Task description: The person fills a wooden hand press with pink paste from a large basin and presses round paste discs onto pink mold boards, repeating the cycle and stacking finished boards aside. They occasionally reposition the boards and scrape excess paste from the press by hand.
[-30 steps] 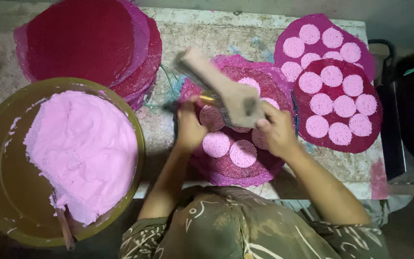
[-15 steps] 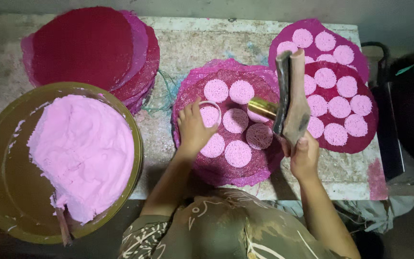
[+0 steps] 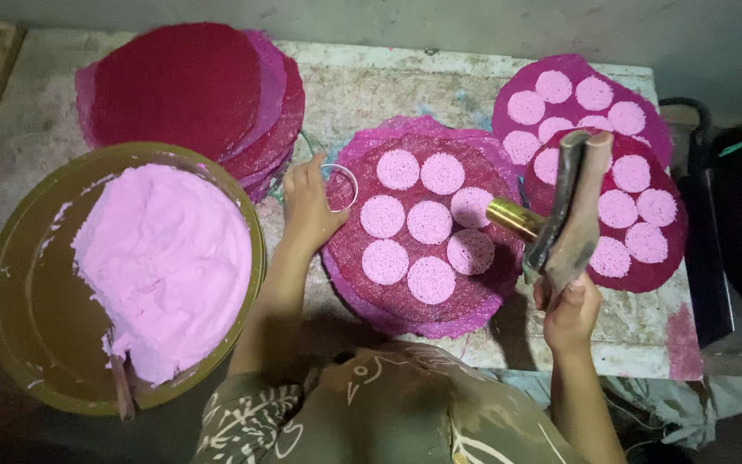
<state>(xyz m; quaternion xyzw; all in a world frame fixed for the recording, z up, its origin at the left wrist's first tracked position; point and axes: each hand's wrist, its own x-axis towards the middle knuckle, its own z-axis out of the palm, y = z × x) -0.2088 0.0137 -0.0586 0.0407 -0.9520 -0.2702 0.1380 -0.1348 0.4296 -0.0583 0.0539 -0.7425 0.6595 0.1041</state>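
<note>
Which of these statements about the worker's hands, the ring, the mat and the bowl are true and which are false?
1. The right hand grips a wooden-handled tool. True.
2. The left hand rests in the bowl. False: it holds a thin ring at the edge of the middle mat.
3. The middle mat carries seven pink discs. True.
4. The bowl holds green paste. False: pink paste.

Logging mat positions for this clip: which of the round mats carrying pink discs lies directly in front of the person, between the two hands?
The middle mat with seven discs, between the left hand and right hand; the other two lie farther right.
</note>
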